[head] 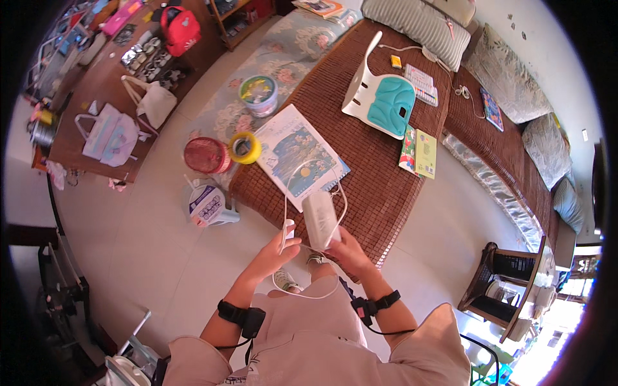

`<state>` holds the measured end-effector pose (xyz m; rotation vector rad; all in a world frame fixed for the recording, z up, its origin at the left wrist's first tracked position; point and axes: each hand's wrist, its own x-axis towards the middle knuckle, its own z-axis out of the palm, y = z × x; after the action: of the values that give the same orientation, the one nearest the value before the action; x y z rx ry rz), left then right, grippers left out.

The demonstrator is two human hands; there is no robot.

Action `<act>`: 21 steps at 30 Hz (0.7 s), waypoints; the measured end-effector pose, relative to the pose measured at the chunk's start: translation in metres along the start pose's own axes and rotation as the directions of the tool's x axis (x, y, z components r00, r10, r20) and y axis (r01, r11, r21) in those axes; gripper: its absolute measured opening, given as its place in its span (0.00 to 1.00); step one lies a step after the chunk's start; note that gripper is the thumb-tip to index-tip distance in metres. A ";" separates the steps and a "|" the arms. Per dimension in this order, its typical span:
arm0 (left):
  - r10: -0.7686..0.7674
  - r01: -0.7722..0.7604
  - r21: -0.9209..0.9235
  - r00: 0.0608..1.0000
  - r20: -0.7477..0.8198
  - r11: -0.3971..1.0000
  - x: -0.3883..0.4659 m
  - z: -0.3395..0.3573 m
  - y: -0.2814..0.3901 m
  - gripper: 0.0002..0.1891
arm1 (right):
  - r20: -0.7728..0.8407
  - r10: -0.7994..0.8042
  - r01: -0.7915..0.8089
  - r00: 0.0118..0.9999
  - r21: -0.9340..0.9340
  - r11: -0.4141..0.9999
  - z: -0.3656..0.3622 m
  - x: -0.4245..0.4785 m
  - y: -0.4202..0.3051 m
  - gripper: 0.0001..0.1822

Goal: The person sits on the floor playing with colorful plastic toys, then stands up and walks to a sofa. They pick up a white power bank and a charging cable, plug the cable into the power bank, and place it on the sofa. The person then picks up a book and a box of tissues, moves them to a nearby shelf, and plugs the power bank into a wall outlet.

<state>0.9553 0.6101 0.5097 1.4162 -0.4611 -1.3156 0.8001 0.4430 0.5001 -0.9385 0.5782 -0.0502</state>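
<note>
My right hand [351, 252] grips the lower end of a white rectangular block [319, 217], perhaps a power strip or adapter. A thin white cord [344, 202] loops from it over the bed and sags across my lap. Between the fingers of my left hand [276, 255] is a small white piece [289, 228], possibly the cord's plug; part of the cord runs by those fingers. Both hands are apart, above the near edge of a brown woven mat [376, 207]. Just beyond them lies a large picture pad [301, 149] with a landscape print.
A yellow tape roll [245, 147], a red round container [207, 155] and a clear tub [259, 95] stand left of the pad. A white-and-teal seat [391, 103] and booklets [425, 153] lie right. A bucket [212, 205] stands on the floor; a wooden chair [502, 289] is at right.
</note>
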 end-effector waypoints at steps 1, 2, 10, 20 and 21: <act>0.104 -0.102 0.064 0.994 -0.025 0.993 -0.010 0.007 0.004 0.34 | -0.015 -0.036 0.033 0.999 -0.163 0.986 0.020 -0.007 0.001 0.36; 0.084 -0.079 -0.087 0.995 0.057 0.993 -0.023 0.010 0.013 0.38 | -0.044 -0.138 0.128 0.990 -0.181 0.975 0.038 -0.015 0.014 0.38; 0.164 -0.176 -0.051 0.969 -0.184 0.983 -0.096 0.026 0.001 0.33 | -0.005 -0.536 0.255 0.844 -0.876 0.410 0.133 -0.088 0.033 0.45; -0.232 0.248 -0.097 0.961 0.149 0.964 -0.112 0.089 0.017 0.21 | -0.191 -0.437 0.306 0.879 -0.476 0.824 0.023 -0.186 0.023 0.24; -0.274 0.286 -0.062 0.950 0.152 0.956 -0.109 0.110 0.017 0.21 | -0.250 -0.460 0.303 0.852 -0.482 0.822 0.005 -0.204 0.022 0.24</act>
<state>0.8312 0.6483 0.5966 1.3592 -0.3004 -1.6541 0.6253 0.5183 0.5761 -1.4902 0.7407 -0.4919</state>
